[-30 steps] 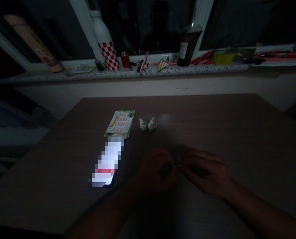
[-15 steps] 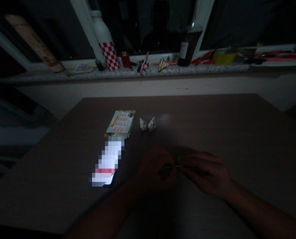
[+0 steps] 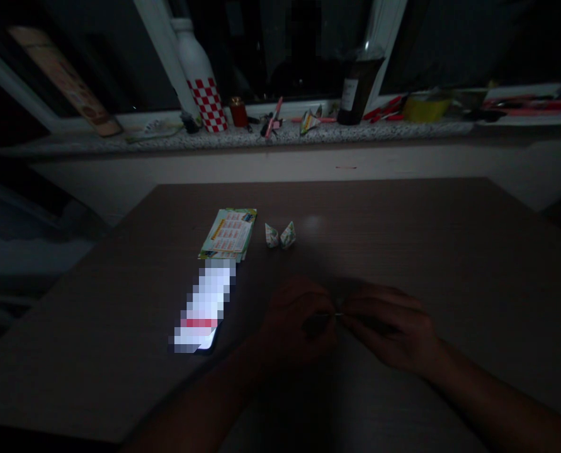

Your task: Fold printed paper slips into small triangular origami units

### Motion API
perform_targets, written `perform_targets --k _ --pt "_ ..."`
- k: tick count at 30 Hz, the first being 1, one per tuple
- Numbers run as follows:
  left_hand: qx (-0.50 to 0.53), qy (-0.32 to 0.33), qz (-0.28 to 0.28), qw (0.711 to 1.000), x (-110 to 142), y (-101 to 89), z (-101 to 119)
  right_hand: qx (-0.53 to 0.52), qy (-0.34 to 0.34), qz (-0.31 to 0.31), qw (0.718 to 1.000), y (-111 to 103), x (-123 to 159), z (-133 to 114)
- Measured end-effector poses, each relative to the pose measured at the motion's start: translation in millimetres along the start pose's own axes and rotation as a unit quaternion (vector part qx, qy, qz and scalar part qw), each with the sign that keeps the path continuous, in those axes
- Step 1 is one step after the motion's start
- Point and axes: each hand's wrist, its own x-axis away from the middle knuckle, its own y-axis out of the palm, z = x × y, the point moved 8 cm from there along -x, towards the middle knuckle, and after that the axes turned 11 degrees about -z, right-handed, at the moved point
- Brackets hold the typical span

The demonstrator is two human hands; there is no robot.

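A dark table [image 3: 450, 245] runs back to a straight edge below the sill [image 3: 289, 136], stretching wide to the right. The left hand [image 3: 296, 327] and right hand [image 3: 393, 324] nearly meet; leftward and beyond lie a lit phone [image 3: 204, 305], cards [image 3: 230, 233] printed too small to read, and two folded papers [image 3: 288, 236]. Both hands pinch a thin piece [image 3: 339, 314] between them.

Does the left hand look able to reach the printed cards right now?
Likely yes: nothing seems to block the left hand from the printed cards, as the phone and two folded pieces lie either side of that path. It appears busy, though, pinching a thin piece with the right hand.
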Motion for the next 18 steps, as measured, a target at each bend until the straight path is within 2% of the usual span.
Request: perform_targets --k 8,18 --pt "-0.022 0.006 0.014 1.000 -3.2 -3.4 3.9 0.006 0.002 0.003 1.000 -0.4 -1.8 -1.3" --pt "-0.025 -0.006 -0.015 1.000 -1.0 4.7 -2.7 0.011 -0.002 -0.022 1.000 4.5 -1.0 1.0"
